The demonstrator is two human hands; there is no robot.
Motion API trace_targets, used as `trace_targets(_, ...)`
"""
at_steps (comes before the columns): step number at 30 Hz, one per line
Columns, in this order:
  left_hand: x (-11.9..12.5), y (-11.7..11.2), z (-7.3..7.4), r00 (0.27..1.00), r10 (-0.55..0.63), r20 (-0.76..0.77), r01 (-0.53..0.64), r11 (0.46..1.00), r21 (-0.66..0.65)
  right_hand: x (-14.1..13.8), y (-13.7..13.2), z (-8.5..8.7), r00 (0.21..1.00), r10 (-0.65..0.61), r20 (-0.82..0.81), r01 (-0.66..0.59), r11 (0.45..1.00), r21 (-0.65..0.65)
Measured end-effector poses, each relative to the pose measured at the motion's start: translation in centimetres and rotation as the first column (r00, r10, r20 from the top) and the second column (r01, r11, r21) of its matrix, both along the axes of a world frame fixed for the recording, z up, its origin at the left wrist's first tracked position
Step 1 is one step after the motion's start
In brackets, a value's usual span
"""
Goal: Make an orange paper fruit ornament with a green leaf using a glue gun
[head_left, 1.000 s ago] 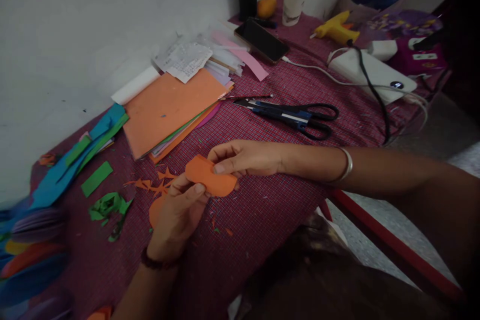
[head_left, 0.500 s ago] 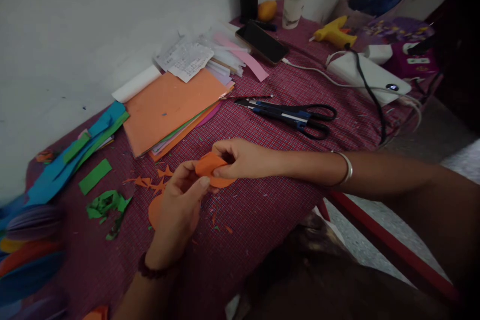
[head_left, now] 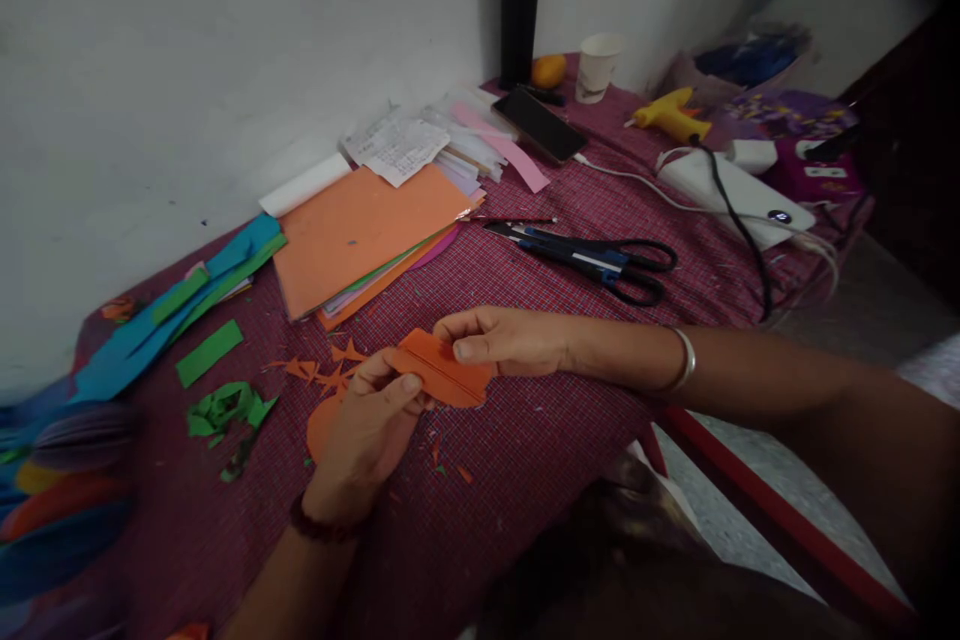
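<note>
Since a second ago the orange paper piece [head_left: 442,375] has gone from a rounded, curled shape to a flat folded one with a straight crease along its length, and the head camera has tipped so more of the wall and the black bottle [head_left: 520,0] shows.

I note both hands pinched on the piece. Left hand [head_left: 371,430] grips its near-left end, thumb on top. Right hand [head_left: 510,340] grips the far-right edge, fingertips over the fold. The hands sit close together, joined only through the paper. The piece is held just above the table, between the two hands, long axis running from upper left to lower right, crease along that axis. Neither hand is clearly nearer; the left comes from below, the right from the side.

Surface: a red checked tablecloth [head_left: 525,440], littered with orange scraps [head_left: 322,370] and green scraps [head_left: 225,410]. An orange disc [head_left: 321,425] lies partly under the left hand. Behind them lie a stack of coloured paper sheets [head_left: 367,230] and black-handled scissors [head_left: 600,255]; further back a phone [head_left: 540,123], paper cup [head_left: 598,66] and yellow glue gun [head_left: 671,113]. A white wall runs along the left.
</note>
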State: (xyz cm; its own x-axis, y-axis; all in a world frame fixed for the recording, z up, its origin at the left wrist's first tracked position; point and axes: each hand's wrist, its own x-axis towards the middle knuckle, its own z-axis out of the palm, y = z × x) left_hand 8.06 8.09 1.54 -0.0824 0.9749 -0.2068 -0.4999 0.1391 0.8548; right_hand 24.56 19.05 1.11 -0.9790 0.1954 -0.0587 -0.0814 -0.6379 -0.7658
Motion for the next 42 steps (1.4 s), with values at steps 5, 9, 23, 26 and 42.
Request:
trace_targets(5, -0.1, 0.0, -0.4, 1.000, -0.001, 0.000, 0.001, 1.000, -0.008, 0.0, 0.0, 0.0, 1.000, -0.008, 0.022, 0.009, 0.999, -0.040)
trace_targets(9, -0.4, 0.0, -0.7, 0.999, 0.021, -0.026, -0.022, 1.000, -0.016, -0.1, -0.1, 0.2, 0.997, -0.065, 0.032, 0.064, 0.997, 0.034)
trace_targets(23, 0.5, -0.2, 0.1, 0.803, 0.059, -0.593, 0.030, 0.990, 0.139, -0.6, 0.6, 0.1, 0.892, -0.451, 0.019, 0.339, 0.698, 0.631)
trace_targets(26, 0.1, -0.9, 1.7, 0.810, 0.002, -0.587, -0.032, 0.999, -0.040, -0.6, 1.1, -0.1, 0.864, -0.496, 0.088, 0.284, 0.624, 0.728)
trace_targets(42, -1.3, -1.2, 2.0, 0.186, 0.010, -0.983, 0.367, 0.927, 0.079, 1.2, 1.0, 1.0, 0.937, -0.338, 0.090, -0.204, -0.320, 0.925)
